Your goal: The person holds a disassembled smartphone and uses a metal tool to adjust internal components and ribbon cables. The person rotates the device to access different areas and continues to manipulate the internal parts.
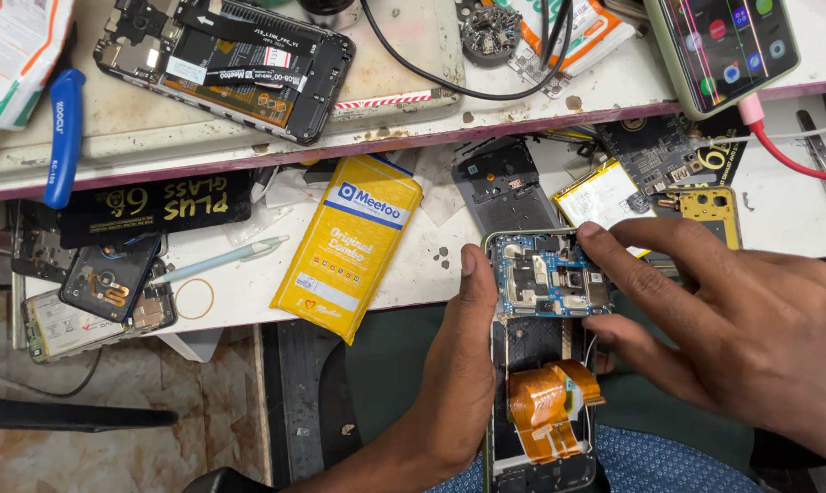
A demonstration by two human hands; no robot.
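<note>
Here, opened phone [545, 365], blue board exposed.

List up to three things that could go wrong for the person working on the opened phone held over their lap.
1. The left hand grips the phone only by its edge, off the bench; it might slip and fall.
2. The right hand has bare fingertips on the blue board; pressure might harm parts.
3. The loose orange flex bulges up and could snag or crease.

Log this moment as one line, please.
left hand: holds opened phone by its edge | right hand: fingertips on blue circuit board | orange ribbon cable: loose below
</note>
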